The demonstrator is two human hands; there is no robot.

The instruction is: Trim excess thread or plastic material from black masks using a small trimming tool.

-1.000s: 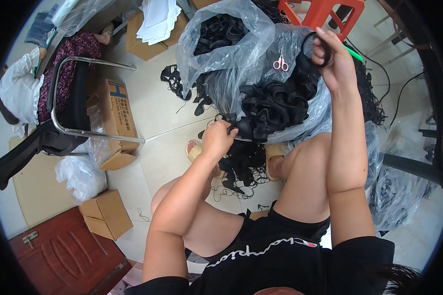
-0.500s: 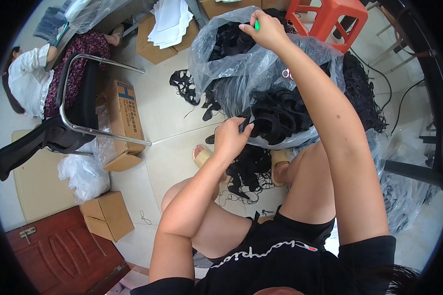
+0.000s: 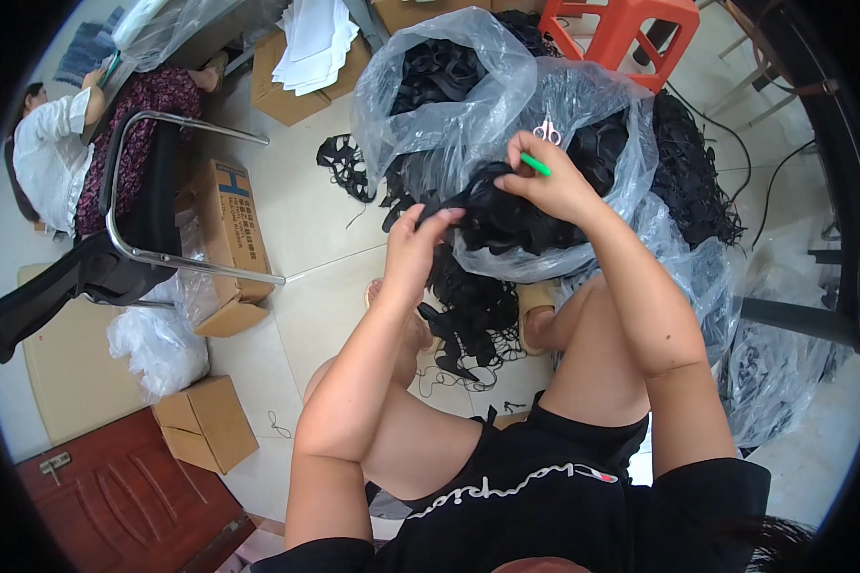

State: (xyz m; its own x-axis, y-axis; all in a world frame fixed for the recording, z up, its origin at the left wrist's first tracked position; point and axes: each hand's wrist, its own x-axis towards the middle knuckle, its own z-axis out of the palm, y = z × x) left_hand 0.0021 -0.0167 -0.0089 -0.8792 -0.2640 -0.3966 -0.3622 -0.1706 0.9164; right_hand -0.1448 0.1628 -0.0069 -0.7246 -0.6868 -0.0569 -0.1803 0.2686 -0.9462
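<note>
Beyond my right hand I see a small pair of silver scissors lying on a large clear plastic bag stuffed with black material, and past that an orange plastic stool. To the outer side of that hand another heap of black cords lies on the pale tiled floor. Out beyond my left hand stand a tall brown cardboard box and a black chair with a chrome frame, where another person sits. Crumpled plastic hangs just under both hands and hides part of the work.

My right hand is pinched shut on a thin green stick and the black strip. My left hand is closed on that same black curly fabric strip, which runs between the two hands, dark, ruffled and limp, its loose tail dropping toward the floor between my knees.
</note>
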